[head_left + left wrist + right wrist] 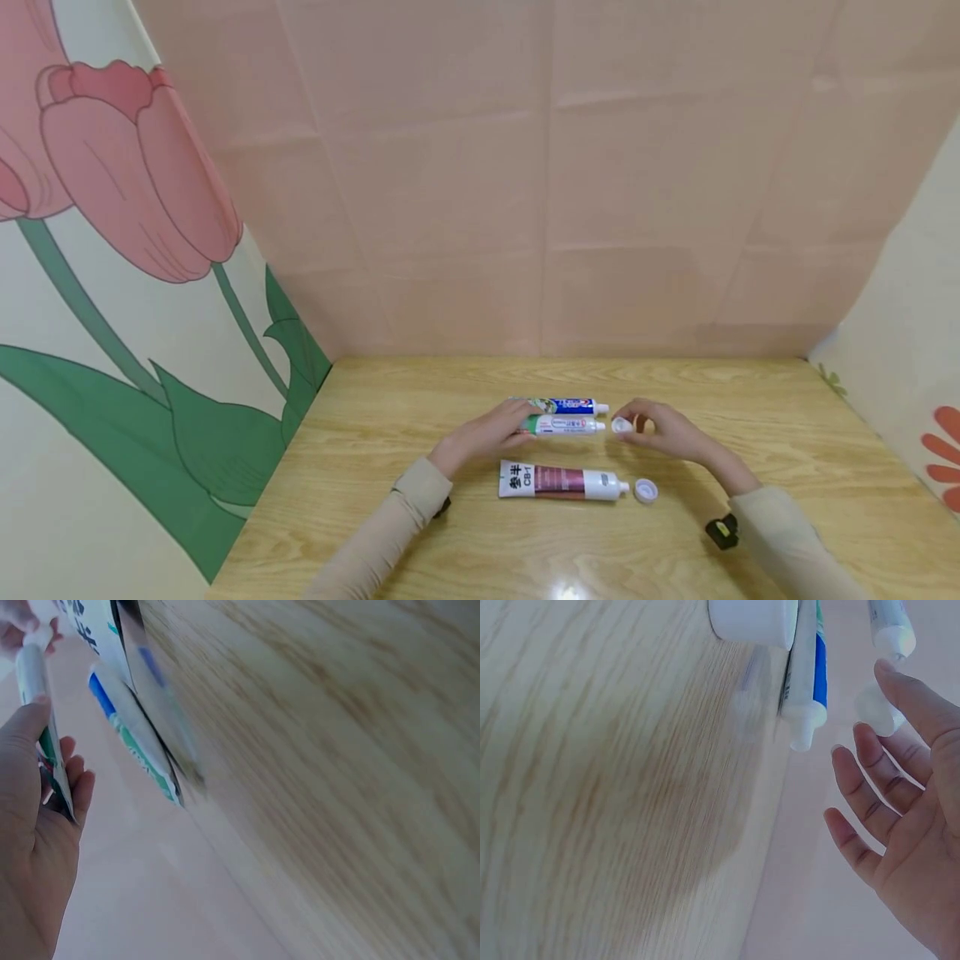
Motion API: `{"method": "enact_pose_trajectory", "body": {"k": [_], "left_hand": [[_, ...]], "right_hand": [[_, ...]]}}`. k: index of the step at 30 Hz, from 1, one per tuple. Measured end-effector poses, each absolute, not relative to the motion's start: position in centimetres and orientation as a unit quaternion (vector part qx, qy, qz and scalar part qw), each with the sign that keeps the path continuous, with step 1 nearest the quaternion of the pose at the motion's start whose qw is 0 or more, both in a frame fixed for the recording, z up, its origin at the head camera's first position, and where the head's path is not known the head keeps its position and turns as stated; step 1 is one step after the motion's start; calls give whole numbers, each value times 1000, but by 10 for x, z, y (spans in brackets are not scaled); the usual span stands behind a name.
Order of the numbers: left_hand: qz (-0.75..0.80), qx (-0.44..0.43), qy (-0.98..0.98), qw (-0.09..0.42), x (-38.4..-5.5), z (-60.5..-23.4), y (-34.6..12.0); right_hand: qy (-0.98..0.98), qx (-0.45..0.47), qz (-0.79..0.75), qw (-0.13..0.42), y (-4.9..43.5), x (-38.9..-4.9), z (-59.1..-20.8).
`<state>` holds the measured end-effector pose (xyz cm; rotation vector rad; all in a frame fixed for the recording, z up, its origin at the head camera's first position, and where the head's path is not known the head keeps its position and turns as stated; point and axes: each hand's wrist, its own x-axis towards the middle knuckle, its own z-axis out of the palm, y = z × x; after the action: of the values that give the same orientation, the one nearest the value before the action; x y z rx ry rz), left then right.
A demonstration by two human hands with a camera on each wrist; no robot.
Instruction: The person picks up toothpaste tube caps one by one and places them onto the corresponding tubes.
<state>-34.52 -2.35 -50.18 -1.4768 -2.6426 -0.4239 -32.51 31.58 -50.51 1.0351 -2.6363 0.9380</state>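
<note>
My left hand (491,432) grips a white toothpaste tube (572,426) with a green end. In the left wrist view the thumb lies along this held tube (33,679), with fingers behind it. Between thumb and fingertips, my right hand (667,429) pinches a white cap (622,425), just off the tube's bare nozzle. The right wrist view shows the pinched cap (877,709) apart from the nozzle. Just behind lies a blue toothpaste tube (573,407), uncapped. Nearer the front, a maroon and white toothpaste tube (558,482) lies with its nozzle bare.
A second white cap (646,491) rests on the wooden table (420,550), right of the maroon tube's nozzle. A pink cloth backdrop (540,183) stands behind the table. Dark wrist devices (723,532) sit at the sleeves.
</note>
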Motion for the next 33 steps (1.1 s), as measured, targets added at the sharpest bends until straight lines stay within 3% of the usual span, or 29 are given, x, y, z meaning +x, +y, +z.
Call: {"method": "enact_pose_trajectory", "body": {"k": [10,33], "left_hand": [[-151,-476,-865,38,-343,-497,-25],[-140,-489,-859,54,-344,-501,-22]], "right_hand": [[-880,353,305,92,309,-323,-501],[-892,343,286,66,292,-318,-490]]}}
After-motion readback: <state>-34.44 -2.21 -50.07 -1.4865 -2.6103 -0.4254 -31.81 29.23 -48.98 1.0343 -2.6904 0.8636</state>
